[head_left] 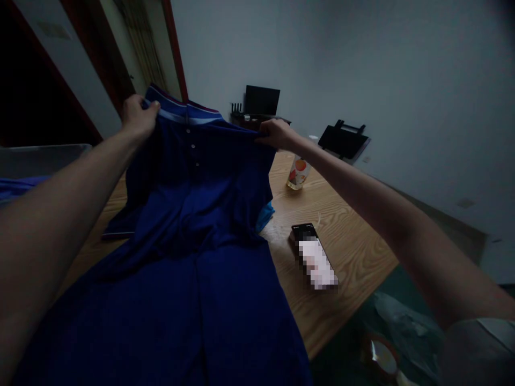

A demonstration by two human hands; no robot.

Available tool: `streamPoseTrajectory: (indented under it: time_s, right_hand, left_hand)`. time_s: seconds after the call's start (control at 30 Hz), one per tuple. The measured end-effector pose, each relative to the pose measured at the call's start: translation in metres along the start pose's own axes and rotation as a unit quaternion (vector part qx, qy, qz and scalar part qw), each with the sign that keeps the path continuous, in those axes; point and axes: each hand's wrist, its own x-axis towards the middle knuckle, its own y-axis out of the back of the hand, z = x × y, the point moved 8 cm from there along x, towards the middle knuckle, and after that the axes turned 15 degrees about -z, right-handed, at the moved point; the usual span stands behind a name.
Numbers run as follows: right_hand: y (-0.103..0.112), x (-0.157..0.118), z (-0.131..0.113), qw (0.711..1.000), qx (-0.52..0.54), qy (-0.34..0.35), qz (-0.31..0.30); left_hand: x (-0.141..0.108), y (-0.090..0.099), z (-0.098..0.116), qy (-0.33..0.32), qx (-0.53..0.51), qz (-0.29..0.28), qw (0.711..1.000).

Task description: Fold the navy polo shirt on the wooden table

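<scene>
Both arms are extended forward over the wooden surface (341,236). The left hand (139,115) has its fingers closed on the left shoulder of a dark blue polo shirt (193,214), right beside the shirt's striped collar (185,110). The right hand (276,134) has its fingers pinched on the shirt's right shoulder seam. Between the two grips the upper part of the shirt is lifted clear of the surface, button placket facing the camera, with three pale buttons visible below the collar. The lower body of the shirt lies spread on the surface toward the person, creased across the middle.

To the right of the shirt, a phone (314,254) lies flat on the surface, close to the hem but apart from it; its screen is blurred. Beyond the phone, further right of the shirt, a small bottle with a fruit label (298,172) stands upright. A light blue cloth (266,212) shows at the shirt's right edge, mostly covered by it. Left of the shirt sits a clear plastic bin (40,158). The lighting is dim; finer fabric detail cannot be determined.
</scene>
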Motion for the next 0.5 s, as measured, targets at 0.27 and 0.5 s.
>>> streamPoseTrajectory:
  time_s: [0.27, 0.5]
  right_hand:
    - [-0.069, -0.075, -0.05, 0.991, -0.047, 0.074, -0.104]
    - [-0.119, -0.207, -0.093, 0.987, -0.04, 0.124, -0.098]
  left_hand:
    - [-0.047, -0.041, 0.001, -0.002, -0.025, -0.091, 0.996]
    - [-0.107, -0.082, -0.013, -0.021, -0.044, -0.181, 0.982]
